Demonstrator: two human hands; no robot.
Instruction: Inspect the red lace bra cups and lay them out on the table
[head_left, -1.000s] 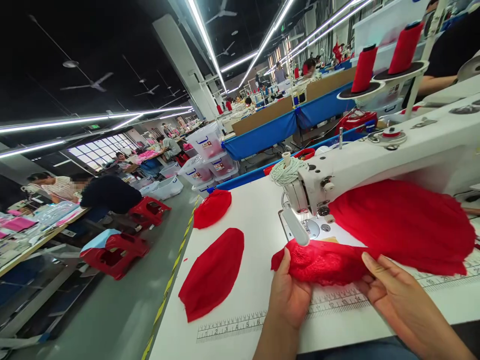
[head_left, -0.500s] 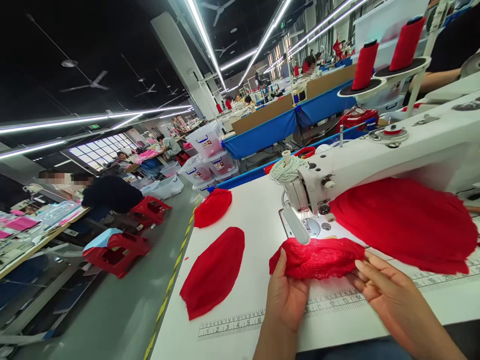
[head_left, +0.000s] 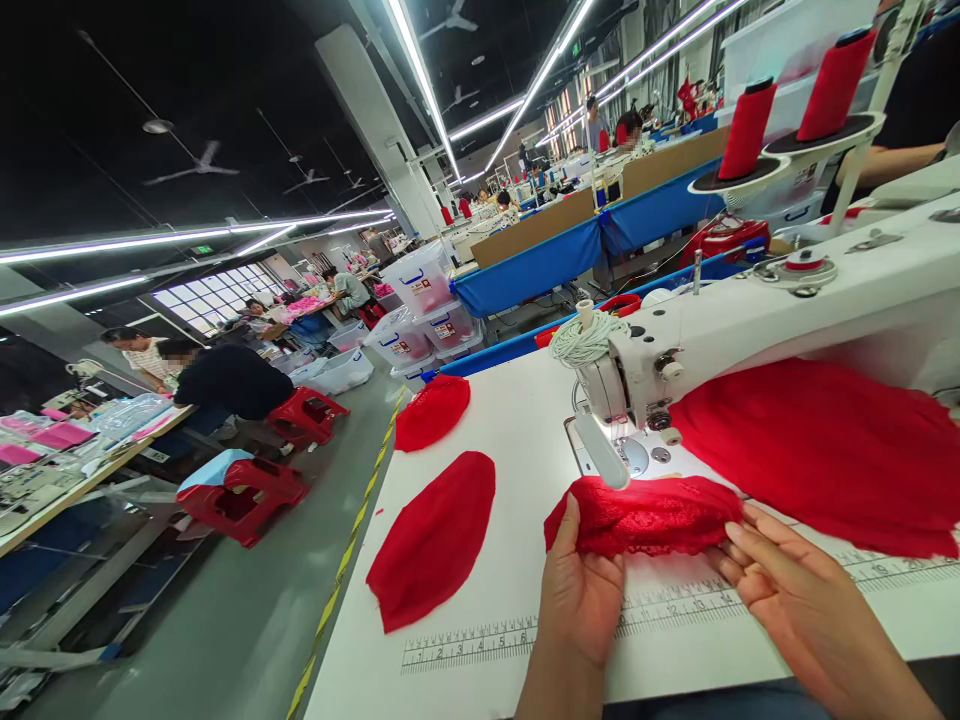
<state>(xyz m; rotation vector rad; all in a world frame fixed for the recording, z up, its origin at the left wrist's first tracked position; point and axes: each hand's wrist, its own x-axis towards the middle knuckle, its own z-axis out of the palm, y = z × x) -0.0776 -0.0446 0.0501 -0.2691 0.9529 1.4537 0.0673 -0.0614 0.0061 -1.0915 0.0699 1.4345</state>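
Near the front edge of the counter (head_left: pixel 517 430), the left hand (head_left: pixel 581 590) had its thumb on top of one end of the red lace piece (head_left: pixel 645 520) and its fingers curled beneath, clamped on the cloth. The right hand (head_left: pixel 795 580) pinched the opposite end between thumb and fingers. The piece stretched between them over the printed ruler (head_left: pixel 465 645), just on the near side of the needle plate (head_left: pixel 636 457).

Handling it well called for an even, light pull from both ends, since lace would probably distort under a hard tug; the scalloped border was best kept straight, with no fold trapped under either thumb. The large red piece (head_left: pixel 817 440), near the right hand, was worth keeping clear of that grip.

The forearms were cut off by the lower frame, and the lace hid several fingertips and its own underside; whether it touched the counter could not be told. The hands covered part of the ruler. Farther back, a white guard (head_left: pixel 604 450) made the needle hard to make out, and the right end of the sewing machine (head_left: pixel 735 330) ran out of view.
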